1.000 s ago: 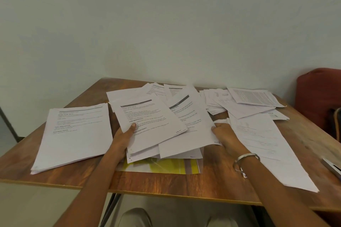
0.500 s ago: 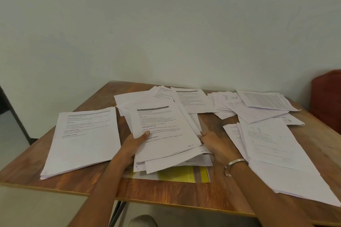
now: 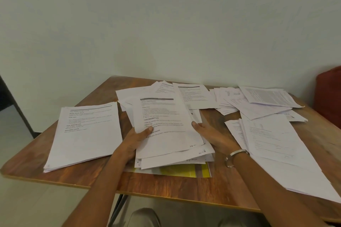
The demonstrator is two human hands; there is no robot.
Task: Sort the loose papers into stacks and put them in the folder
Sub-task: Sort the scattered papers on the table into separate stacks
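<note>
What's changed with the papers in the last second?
The right hand slid left from the right-side papers and now presses the middle pile's right edge, squaring its fanned sheets. The left hand still grips that pile's left edge. The left stack and yellow folder stayed put.

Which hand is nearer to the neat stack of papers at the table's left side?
Left. The left hand grips the middle pile just beside the neat stack; the right hand is across that pile, farther away.
</note>
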